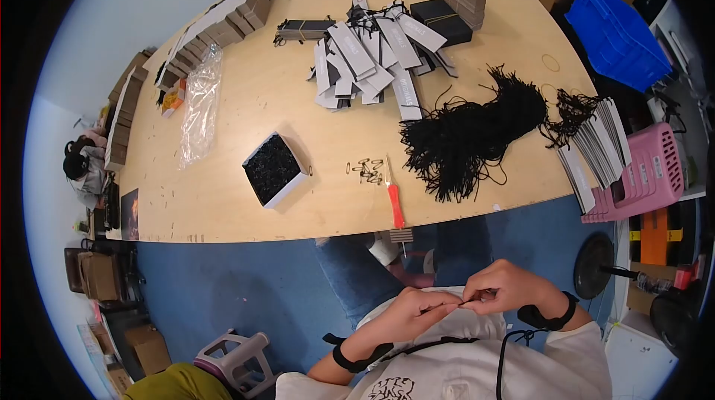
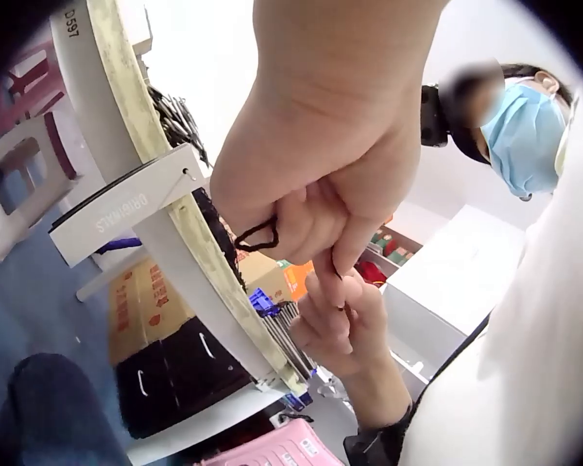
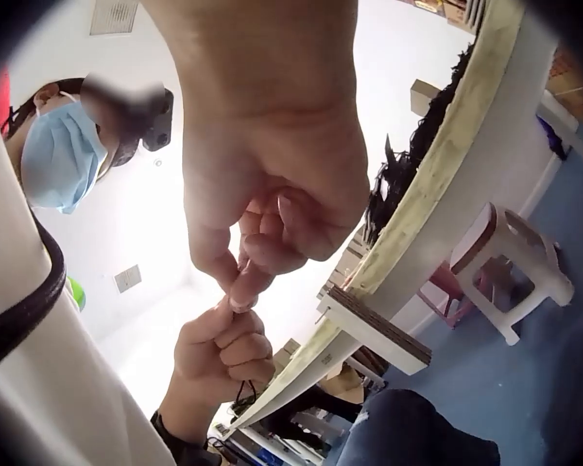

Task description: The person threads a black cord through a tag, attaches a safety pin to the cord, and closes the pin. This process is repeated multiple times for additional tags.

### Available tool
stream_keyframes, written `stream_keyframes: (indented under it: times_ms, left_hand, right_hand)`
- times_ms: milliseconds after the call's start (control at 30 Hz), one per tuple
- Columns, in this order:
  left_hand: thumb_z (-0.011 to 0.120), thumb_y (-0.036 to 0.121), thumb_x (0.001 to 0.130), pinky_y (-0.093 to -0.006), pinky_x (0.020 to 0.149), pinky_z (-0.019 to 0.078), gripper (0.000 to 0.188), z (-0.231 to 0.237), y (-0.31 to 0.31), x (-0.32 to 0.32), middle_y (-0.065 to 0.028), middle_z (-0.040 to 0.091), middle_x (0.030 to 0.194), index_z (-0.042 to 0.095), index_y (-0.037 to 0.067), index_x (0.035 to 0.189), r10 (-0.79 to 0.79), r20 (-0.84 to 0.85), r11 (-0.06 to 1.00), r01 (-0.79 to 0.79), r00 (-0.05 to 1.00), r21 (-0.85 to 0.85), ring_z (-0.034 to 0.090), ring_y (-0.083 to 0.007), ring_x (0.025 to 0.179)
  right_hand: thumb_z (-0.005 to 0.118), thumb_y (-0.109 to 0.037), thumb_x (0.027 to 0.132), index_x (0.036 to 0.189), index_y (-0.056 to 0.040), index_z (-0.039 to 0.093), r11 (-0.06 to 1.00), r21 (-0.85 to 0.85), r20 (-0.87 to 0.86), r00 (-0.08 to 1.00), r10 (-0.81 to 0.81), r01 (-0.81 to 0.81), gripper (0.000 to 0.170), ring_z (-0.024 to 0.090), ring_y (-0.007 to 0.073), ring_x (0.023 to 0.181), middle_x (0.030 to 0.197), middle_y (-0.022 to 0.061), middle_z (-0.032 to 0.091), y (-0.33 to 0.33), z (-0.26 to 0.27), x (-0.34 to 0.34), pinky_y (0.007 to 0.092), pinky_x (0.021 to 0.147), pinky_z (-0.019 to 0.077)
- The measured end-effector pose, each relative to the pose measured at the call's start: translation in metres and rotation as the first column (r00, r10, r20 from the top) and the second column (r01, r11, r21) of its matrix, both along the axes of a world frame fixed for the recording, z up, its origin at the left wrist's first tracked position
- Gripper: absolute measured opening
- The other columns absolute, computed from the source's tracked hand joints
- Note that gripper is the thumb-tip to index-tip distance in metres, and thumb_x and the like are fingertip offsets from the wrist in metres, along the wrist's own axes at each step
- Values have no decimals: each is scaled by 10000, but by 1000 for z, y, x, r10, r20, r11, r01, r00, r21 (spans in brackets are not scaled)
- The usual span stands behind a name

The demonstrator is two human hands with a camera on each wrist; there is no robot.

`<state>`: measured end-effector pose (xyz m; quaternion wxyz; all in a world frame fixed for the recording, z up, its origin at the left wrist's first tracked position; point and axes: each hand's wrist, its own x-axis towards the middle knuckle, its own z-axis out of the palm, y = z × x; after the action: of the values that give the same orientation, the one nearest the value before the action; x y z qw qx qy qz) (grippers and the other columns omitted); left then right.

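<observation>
My left hand (image 1: 415,312) and right hand (image 1: 506,287) meet in front of the white shirt, below the table's near edge. Their fingertips come together on a thin black cord, pinched from both sides. In the left wrist view, a small loop of the black cord (image 2: 259,236) sticks out beside the left hand's curled fingers. Most of the cord is hidden by the fingers. A stack of tags (image 1: 401,235) juts from the table edge just beyond the hands; one white tag (image 2: 126,206) with a punched hole shows there in the left wrist view.
On the table (image 1: 335,210) lie a red-handled tool (image 1: 395,206), small dark metal pieces (image 1: 365,171), and a white box (image 1: 289,193) full of black bits. Farther off are a black cord heap (image 1: 477,135) and white printed tags (image 1: 406,94). A pink basket (image 1: 655,169) stands right.
</observation>
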<state>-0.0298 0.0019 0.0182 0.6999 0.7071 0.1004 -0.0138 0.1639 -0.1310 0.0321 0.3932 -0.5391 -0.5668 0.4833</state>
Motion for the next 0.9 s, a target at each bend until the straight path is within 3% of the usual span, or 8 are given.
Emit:
stream_keyframes:
  times_ms: [133, 267, 333, 467, 533, 567, 667, 900]
  left_hand:
    - [583, 88, 942, -253, 534, 413, 197, -2, 8, -7, -91, 610, 686, 683, 21, 1097, -121, 33, 989, 123, 992, -76, 474, -99, 560]
    - [575, 87, 946, -248, 541, 418, 160, -3, 8, -8, -95, 605, 695, 674, 11, 1045, -90, 15, 993, 91, 996, -81, 496, -98, 566]
    - [589, 82, 941, -241, 539, 422, 100, -10, 6, -7, -81, 606, 693, 637, -6, 944, 166, 122, 980, -178, 978, 87, 522, -86, 574]
    - [598, 78, 939, -232, 559, 446, 109, -8, 23, -17, -60, 616, 697, 590, -6, 870, 264, -27, 952, -256, 964, 167, 560, -83, 598]
    - [612, 94, 930, -264, 621, 493, 95, -11, 27, -21, -115, 636, 787, 603, 2, 910, 361, -59, 915, -341, 931, 217, 620, -176, 650]
    - [653, 89, 902, -262, 635, 507, 102, -13, 28, -23, -107, 648, 798, 603, 1, 910, 388, -78, 894, -354, 919, 276, 634, -172, 679]
    - [646, 83, 909, -233, 630, 504, 109, -18, 30, -18, -67, 658, 760, 596, -3, 864, 489, 27, 835, -477, 872, 276, 640, -110, 690]
    - [588, 55, 935, -249, 654, 509, 74, -23, 30, -17, -80, 667, 784, 593, -12, 905, 528, 3, 774, -483, 849, 410, 651, -127, 723]
  right_hand:
    - [716, -93, 777, 822, -35, 663, 999, -31, -92, 995, 30, -33, 90, 545, 108, 520, 644, 36, 604, -1, -3, 0, 246, 487, 431]
    - [707, -80, 785, 825, -38, 665, 1000, 19, -86, 996, -17, 19, 72, 527, 101, 517, 651, 34, 599, -2, -7, 0, 243, 482, 420]
    - [704, -70, 787, 822, -40, 664, 997, 27, -22, 997, -69, 70, 61, 521, 99, 514, 653, 32, 599, -4, -8, 4, 242, 479, 415]
    - [702, -34, 785, 785, -37, 642, 968, 31, 54, 966, -252, 251, 60, 494, 85, 496, 633, 21, 584, -7, -13, 15, 235, 467, 387]
    - [700, -38, 793, 767, -32, 630, 928, 28, 60, 926, -372, 371, 75, 490, 81, 497, 626, 18, 583, -6, -17, 16, 227, 467, 380]
    - [700, -47, 802, 776, -29, 627, 927, 8, 52, 926, -375, 375, 80, 495, 75, 508, 628, 15, 588, -6, -18, 17, 222, 472, 383]
    - [700, -48, 817, 792, -18, 624, 896, -41, 23, 896, -442, 443, 86, 498, 56, 529, 635, 9, 593, -6, -27, 15, 211, 478, 387]
    - [689, -39, 844, 798, 0, 614, 830, -107, -34, 832, -553, 547, 97, 478, 14, 574, 648, -13, 584, -3, -41, 17, 183, 493, 378]
